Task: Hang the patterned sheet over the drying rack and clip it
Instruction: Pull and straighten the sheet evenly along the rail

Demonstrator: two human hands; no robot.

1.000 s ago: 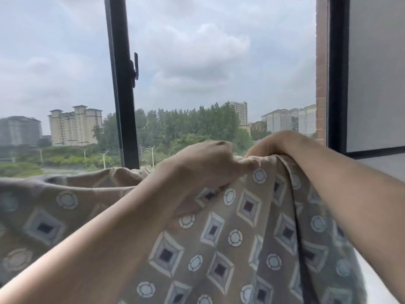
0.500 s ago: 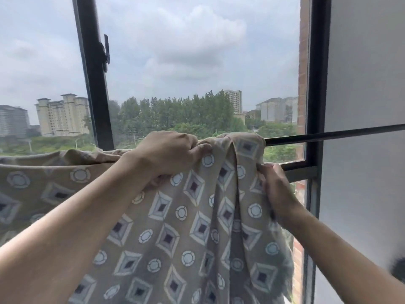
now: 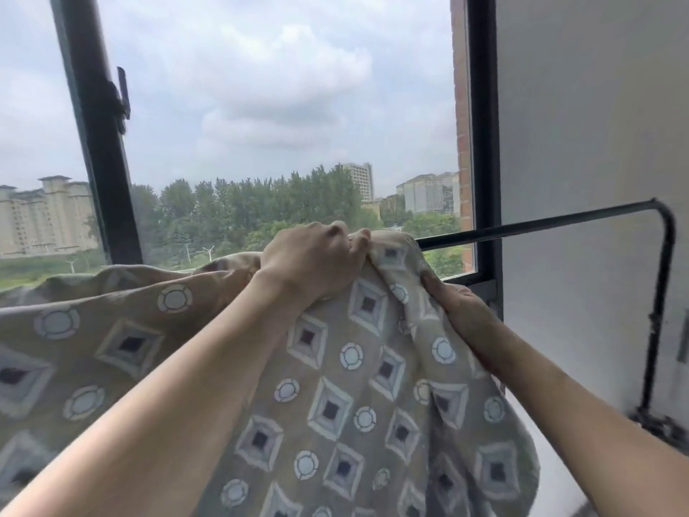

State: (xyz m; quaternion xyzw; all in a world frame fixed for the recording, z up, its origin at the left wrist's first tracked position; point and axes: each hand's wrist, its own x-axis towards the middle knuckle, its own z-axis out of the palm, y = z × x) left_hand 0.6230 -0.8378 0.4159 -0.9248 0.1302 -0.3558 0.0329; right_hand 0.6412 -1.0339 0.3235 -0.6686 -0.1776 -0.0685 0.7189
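Patterned sheet (image 3: 335,404): tan cloth printed with grey diamonds and pale rings, draped over the black top bar of the drying rack (image 3: 540,222), running from the left edge of view to a bunched right end; its right hem hangs in folds toward the lower right. Left hand (image 3: 313,261): fingers curled tight over the gathered top edge of the sheet, at the point where cloth meets bar. Right hand (image 3: 460,305): lower and just right of the left, fingers pinching a fold of the sheet's right side; the fingertips are hidden in the cloth. Drying rack: bare bar extends rightward from the sheet's end to a rounded corner, then drops as a vertical post (image 3: 656,330) near the grey wall (image 3: 578,125); this uncovered stretch lies between sheet and corner. Window frame (image 3: 483,143): dark upright behind the bar, a second dark upright (image 3: 97,143) at left with a handle; sky, trees and buildings beyond. No clip can be made out.
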